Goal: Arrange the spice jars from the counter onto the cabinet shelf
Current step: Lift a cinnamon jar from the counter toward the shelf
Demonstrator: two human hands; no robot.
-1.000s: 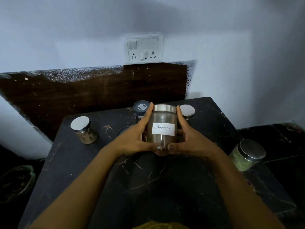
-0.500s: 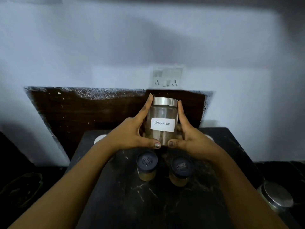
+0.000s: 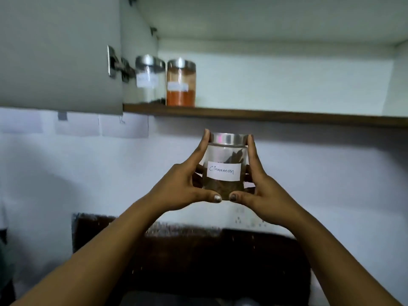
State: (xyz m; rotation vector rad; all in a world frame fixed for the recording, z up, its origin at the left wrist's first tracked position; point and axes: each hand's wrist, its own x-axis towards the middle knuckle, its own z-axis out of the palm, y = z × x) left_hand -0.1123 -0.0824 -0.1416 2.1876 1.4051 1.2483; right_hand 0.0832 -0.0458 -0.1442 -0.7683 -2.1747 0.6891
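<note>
Holding the cinnamon jar [image 3: 225, 155] between both palms, you have it upright in the air, below the front edge of the cabinet shelf [image 3: 265, 117] and not yet on it. Your left hand [image 3: 183, 186] grips the jar's left side and your right hand [image 3: 265, 193] its right. Each forefinger runs up the glass to the steel lid [image 3: 227, 138]. The two thumbs nearly meet along the bottom front edge, and the other fingers show through the glass, curled round the back. So both hands are clamped on this one jar, which sits squarely between them with its handwritten label [image 3: 224, 171] facing you.

Treat it as rigid, smooth and breakable: glass walls, a polished metal lid, and only a little bark at the bottom, so it is likely light for its bulk. The glass looks slippery, so your grip round the body suits it better than one on the lid, which may only be pushed on. I cannot tell how the lid fastens.

At the shelf's left end, an orange-powder jar [image 3: 181, 85] stands close beside a clear jar [image 3: 150, 79], next to the open cabinet door [image 3: 59, 54]. The shelf to their right appears free. The cinnamon jar must rise clear of the front edge before it goes in, and a knock of glass on that edge is the main risk.
</note>
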